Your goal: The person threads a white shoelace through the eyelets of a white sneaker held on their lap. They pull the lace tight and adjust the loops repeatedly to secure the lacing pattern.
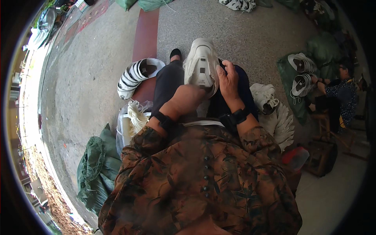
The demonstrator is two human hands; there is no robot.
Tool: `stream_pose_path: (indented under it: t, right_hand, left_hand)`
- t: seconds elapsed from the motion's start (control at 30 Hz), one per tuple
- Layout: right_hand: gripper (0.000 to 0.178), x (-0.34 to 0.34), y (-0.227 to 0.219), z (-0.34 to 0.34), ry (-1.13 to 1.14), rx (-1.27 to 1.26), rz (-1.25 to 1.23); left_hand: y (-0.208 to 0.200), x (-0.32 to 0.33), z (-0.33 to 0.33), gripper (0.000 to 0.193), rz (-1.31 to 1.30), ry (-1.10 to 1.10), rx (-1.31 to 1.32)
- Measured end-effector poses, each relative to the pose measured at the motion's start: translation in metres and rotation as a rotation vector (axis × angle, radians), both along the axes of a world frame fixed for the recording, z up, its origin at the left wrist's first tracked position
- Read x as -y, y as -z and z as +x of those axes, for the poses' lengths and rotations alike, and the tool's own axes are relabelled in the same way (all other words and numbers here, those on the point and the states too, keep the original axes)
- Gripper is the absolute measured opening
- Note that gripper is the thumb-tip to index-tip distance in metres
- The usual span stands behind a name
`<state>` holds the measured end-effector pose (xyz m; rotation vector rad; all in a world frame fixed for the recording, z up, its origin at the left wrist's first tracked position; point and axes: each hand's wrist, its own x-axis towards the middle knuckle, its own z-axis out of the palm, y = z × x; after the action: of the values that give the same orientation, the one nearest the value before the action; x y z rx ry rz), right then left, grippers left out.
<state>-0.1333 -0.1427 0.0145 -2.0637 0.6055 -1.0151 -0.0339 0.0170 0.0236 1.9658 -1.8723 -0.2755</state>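
Note:
A white sneaker (201, 58) with dark square patches on its tongue rests over my lap, its toe pointing away from me. My left hand (186, 101) is closed at the ankle end of the sneaker. Its fingertips are hidden. Along the shoe's right side is my right hand (229, 82), thumb and fingers bent together by the shoe's edge. A thin pale strand seems to show by those fingertips, too small to make out well. Left of my lap, a bundle of cream shoelaces (137, 115) lies on a clear plastic bag.
Nested white-and-black shoes (131, 80) stand on the floor to the left. More white sneakers (274, 117) are stacked at my right. Green sacks (98, 168) lie at lower left. Far right, a seated person (340, 92) handles shoes (302, 82) on a green sack.

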Motion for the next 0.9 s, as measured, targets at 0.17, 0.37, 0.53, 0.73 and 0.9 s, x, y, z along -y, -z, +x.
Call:
stream_pose_path:
  t: [0.17, 0.37, 0.53, 0.73, 0.9]
  right_hand:
    - [0.052, -0.021, 0.023, 0.018, -0.095, -0.354, -0.19]
    - [0.051, -0.016, 0.013, 0.012, -0.269, -0.252, 0.107]
    - [0.049, 0.003, 0.037, 0.018, -0.304, -0.351, 0.132]
    - [0.05, -0.019, 0.003, 0.024, -0.309, -0.464, 0.167]
    - [0.04, -0.004, -0.016, -0.016, -0.146, -0.542, -0.34]
  left_hand:
    - [-0.021, -0.006, 0.003, 0.02, -0.024, 0.053, -0.06]
    - [-0.029, 0.031, 0.004, 0.049, -0.499, -0.365, -0.051]
    - [0.029, 0.057, 0.007, 0.052, -0.353, -0.538, -0.067]
    - [0.038, 0.048, 0.023, 0.043, -0.397, -0.425, -0.274]
    - [0.041, -0.051, 0.083, 0.012, -0.632, -0.805, -0.802]
